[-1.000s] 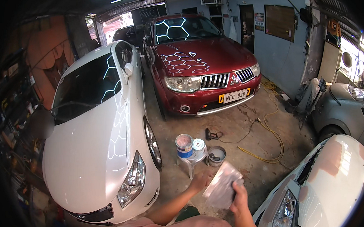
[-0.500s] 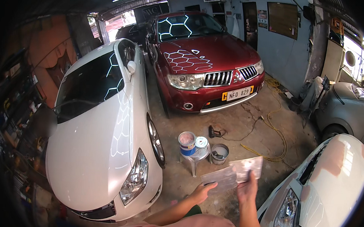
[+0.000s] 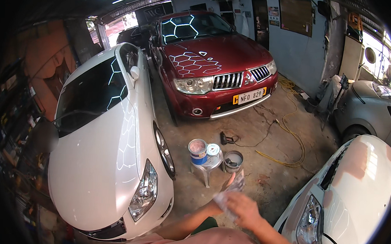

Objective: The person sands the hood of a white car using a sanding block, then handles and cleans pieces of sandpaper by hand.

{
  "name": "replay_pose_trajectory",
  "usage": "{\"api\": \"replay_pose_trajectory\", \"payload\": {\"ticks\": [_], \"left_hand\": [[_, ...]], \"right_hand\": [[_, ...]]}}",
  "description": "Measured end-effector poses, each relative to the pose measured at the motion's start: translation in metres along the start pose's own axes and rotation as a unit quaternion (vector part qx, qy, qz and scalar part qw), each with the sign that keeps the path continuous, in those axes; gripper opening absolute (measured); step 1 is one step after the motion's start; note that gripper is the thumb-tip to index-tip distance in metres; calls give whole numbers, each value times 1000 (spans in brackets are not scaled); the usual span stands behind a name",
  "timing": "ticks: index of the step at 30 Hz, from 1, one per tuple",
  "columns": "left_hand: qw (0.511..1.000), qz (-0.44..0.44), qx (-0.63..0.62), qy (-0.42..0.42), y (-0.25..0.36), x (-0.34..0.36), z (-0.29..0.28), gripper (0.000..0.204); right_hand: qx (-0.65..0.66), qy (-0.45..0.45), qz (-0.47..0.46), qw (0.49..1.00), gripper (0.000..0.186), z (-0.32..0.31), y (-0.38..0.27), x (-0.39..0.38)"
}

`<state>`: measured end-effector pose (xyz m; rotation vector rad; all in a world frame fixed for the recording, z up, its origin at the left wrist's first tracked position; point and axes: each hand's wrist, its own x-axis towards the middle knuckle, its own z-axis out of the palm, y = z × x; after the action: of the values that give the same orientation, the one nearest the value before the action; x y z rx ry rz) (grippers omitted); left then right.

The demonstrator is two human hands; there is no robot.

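Note:
My left hand (image 3: 215,208) and my right hand (image 3: 244,208) are close together in front of my body, the right crossing over the left. Between them are thin grey rectangular sheets, a greyish sheet (image 3: 239,180) tilted edge-up beyond the fingers; they overlap now, so I cannot separate them clearly. Motion smears the sheets and fingers. My right fingers bend over the near sheet, and a left thumb or finger points up alongside. Beyond the hands, a stool (image 3: 207,168) carries a blue-labelled can (image 3: 198,158) with pinkish contents and a smaller white-topped can (image 3: 213,150).
Beside the stool stands a dark bucket (image 3: 233,161). A black heat gun (image 3: 223,138) lies on the floor, its cord meeting a yellow cable (image 3: 297,133). A white car (image 3: 97,170) is on my left, a red car (image 3: 206,66) ahead, a patched white car (image 3: 354,185) right.
My right hand has swung left over my left hand. The two sheets, held spread side by side before, are now overlapped and tilted. The view has shifted slightly.

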<state>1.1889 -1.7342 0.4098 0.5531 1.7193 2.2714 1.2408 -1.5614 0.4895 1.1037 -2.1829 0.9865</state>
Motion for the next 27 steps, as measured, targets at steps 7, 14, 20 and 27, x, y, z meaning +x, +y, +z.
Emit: {"api": "replay_pose_trajectory", "payload": {"ticks": [7, 14, 20, 27], "left_hand": [[987, 40, 153, -13, -5, -15, 5, 80], [986, 30, 162, 2, -4, -22, -8, 82], [989, 8, 146, -13, 12, -36, 4, 69], [893, -238, -348, 155, 39, -42, -38, 45]], "right_hand": [[-25, 87, 63, 994, 57, 19, 29, -4], [0, 106, 195, 975, 58, 35, 44, -14], [94, 104, 290, 947, 46, 42, 36, -4], [123, 203, 168, 957, 52, 14, 32, -17]]}}
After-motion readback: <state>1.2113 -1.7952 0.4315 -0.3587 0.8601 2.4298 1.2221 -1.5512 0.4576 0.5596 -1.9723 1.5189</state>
